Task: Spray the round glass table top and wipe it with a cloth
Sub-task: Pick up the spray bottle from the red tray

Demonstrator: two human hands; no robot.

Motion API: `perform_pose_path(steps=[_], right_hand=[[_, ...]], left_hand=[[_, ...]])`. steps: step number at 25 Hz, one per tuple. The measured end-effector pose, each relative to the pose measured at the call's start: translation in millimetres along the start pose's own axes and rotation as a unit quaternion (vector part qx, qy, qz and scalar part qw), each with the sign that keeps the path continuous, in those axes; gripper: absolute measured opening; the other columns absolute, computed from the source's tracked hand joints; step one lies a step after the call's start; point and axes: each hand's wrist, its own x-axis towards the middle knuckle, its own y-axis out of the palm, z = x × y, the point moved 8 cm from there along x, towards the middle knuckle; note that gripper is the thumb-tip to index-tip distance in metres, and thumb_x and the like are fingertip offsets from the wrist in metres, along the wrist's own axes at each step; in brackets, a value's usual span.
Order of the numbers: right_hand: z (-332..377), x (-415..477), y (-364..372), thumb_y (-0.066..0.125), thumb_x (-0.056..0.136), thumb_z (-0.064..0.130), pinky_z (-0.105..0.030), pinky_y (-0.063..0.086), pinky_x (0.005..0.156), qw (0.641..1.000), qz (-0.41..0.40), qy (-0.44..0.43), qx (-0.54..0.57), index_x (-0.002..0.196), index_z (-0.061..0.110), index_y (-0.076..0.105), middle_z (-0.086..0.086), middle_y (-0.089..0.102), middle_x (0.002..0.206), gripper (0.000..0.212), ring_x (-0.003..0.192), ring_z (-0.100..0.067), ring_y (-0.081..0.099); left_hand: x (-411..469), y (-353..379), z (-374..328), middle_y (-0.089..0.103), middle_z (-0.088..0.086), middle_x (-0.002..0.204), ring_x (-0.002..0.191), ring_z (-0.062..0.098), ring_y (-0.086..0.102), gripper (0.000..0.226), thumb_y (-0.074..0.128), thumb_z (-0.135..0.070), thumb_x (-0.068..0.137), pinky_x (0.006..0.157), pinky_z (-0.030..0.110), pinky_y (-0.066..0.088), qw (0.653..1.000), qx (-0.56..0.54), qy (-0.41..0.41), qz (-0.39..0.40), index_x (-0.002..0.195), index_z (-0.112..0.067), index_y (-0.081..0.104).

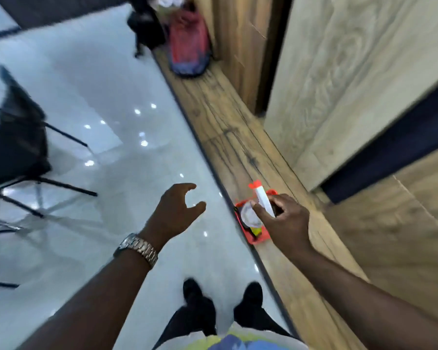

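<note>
Red tray (259, 239) on the wooden ledge (228, 137) is our reference; it sits right at the ledge's front edge.

Right hand (286, 221) is directly over the tray, fingers wrapped round the white spray bottle (264, 202), red nozzle pointing away from us. Left hand (177, 210) is left of the tray, over the glossy floor (111, 97), fingers loosely curled, holding nothing.

In the tray under the right hand we see 1 pale round item (248, 215) and something yellow (257, 231). It's too blurred to say whether either is the cloth. We can't pick out the round glass table top in this view. Black chair (15, 147) is well left of the tray.

Risks as we read them:
1. The grip is partly hidden. A slanted lift could snag the tray rim and drag the tray off the ledge edge.
2. Any squeeze on the trigger here puts spray on the ledge or floor. A wet glossy floor beside our shoes (195, 291) is a slip hazard.
3. Walking off with only the bottle means no cloth for the wipe. The left hand is free and should take it.
4. The chair legs splay out, so they're a trip risk if the route to the table goes that way.
</note>
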Motion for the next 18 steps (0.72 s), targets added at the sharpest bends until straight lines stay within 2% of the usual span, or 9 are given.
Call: perform_pose_path(steps=[2, 5, 8, 11, 15, 16, 18], right_hand=[[68.1, 2.5, 23.4, 0.089, 0.086, 0.025, -0.034, 0.054, 0.071, 0.997, 0.011, -0.027, 0.067, 0.086, 0.029, 0.082, 0.018, 0.070, 0.078, 0.008, 0.075, -0.008, 0.067], [170.5, -5.8, 86.4, 0.083, 0.088, 0.027, -0.041, 0.058, 0.080, 0.980, 0.064, -0.082, 0.172, 0.095, 0.036, 0.086, 0.015, 0.079, 0.088, 0.012, 0.086, -0.011, 0.074], [256.8, -29.4, 162.5, 0.081, 0.096, 0.018, -0.052, 0.059, 0.092, 0.945, 0.149, -0.124, 0.264, 0.109, 0.024, 0.085, 0.005, 0.083, 0.104, 0.015, 0.103, -0.023, 0.077], [348.6, -69.7, 231.9, 0.076, 0.101, 0.017, -0.049, 0.057, 0.089, 0.913, 0.183, -0.174, 0.321, 0.119, 0.020, 0.080, -0.001, 0.083, 0.106, 0.018, 0.103, -0.031, 0.076], [453.3, -127.6, 329.8, 0.069, 0.106, 0.031, -0.051, 0.060, 0.086, 0.878, 0.273, -0.212, 0.332, 0.132, 0.035, 0.069, 0.008, 0.079, 0.111, 0.027, 0.093, -0.025, 0.078], [473.5, -139.0, 350.2, 0.068, 0.106, 0.035, -0.050, 0.061, 0.084, 0.873, 0.291, -0.223, 0.323, 0.131, 0.041, 0.065, 0.012, 0.077, 0.107, 0.026, 0.090, -0.022, 0.078], [514.6, -163.3, 398.5, 0.070, 0.102, 0.045, -0.045, 0.062, 0.077, 0.859, 0.325, -0.243, 0.312, 0.122, 0.046, 0.057, 0.007, 0.072, 0.096, 0.024, 0.081, -0.021, 0.077]], left_hand=[[-30.0, -74.2, 21.8, 0.060, 0.003, 0.140, 0.128, 0.019, 0.058, 0.058, 0.081, -0.035, 0.086, 0.111, 0.031, 0.042, 0.997, -0.004, -0.011, -0.075, 0.138, -0.017, 0.061], [-77.9, -179.8, 69.2, 0.061, 0.001, 0.137, 0.123, 0.017, 0.058, 0.059, 0.081, -0.037, 0.085, 0.105, 0.029, 0.044, 0.984, -0.020, -0.033, -0.176, 0.138, -0.019, 0.061], [-135.9, -261.0, 133.2, 0.062, -0.004, 0.133, 0.118, 0.011, 0.059, 0.058, 0.081, -0.039, 0.085, 0.095, 0.023, 0.043, 0.968, -0.032, -0.068, -0.239, 0.137, -0.022, 0.062], [-206.0, -341.3, 210.2, 0.063, -0.006, 0.131, 0.117, 0.011, 0.061, 0.061, 0.083, -0.042, 0.082, 0.094, 0.021, 0.043, 0.950, -0.023, -0.102, -0.294, 0.136, -0.021, 0.063], [-288.9, -423.1, 300.0, 0.064, -0.002, 0.134, 0.119, 0.014, 0.062, 0.063, 0.085, -0.040, 0.080, 0.100, 0.025, 0.046, 0.917, -0.021, -0.156, -0.366, 0.135, -0.017, 0.064], [-302.6, -436.1, 315.9, 0.064, -0.001, 0.135, 0.119, 0.014, 0.061, 0.063, 0.085, -0.040, 0.081, 0.101, 0.026, 0.047, 0.910, -0.024, -0.167, -0.378, 0.135, -0.016, 0.064], [-329.9, -460.3, 354.6, 0.061, -0.005, 0.135, 0.121, 0.012, 0.059, 0.062, 0.083, -0.042, 0.083, 0.102, 0.027, 0.048, 0.898, -0.037, -0.193, -0.393, 0.136, -0.018, 0.063]])
